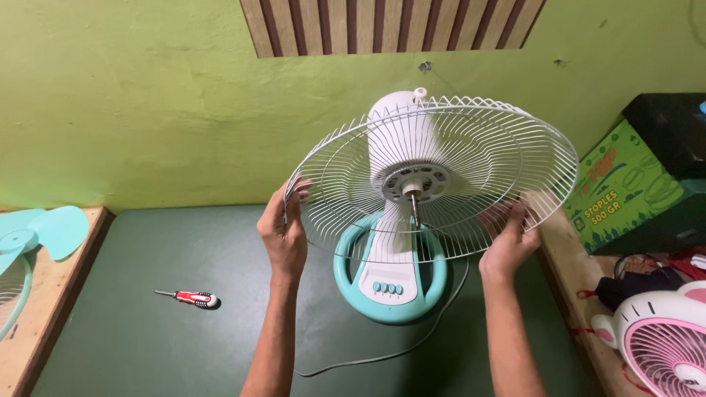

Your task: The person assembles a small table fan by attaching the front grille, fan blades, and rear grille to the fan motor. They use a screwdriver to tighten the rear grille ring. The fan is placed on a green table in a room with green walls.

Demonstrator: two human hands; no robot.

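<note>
White wire guard [471, 147] gripped at opposite rims by left hand [285, 234] and right hand [510, 242] fingers.

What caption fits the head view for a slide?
Both hands, left hand and right hand, hold the white wire guard on a teal desk fan.

grille [471, 147]: white wire, radial spokes with concentric rings
fan body [393, 129]: white
fan base [390, 283]: teal ring, white centre panel, row of teal buttons
cord [382, 356]: white
table mat [147, 338]: dark green
screwdriver [193, 298]: red handle with white patches, black tip end
loose blade [44, 231]: pale teal
wall [132, 95]: lime green
wall panel [390, 26]: brown and cream vertical stripes
box [625, 191]: green, orange and white print
small fan [662, 342]: white and pink
</note>
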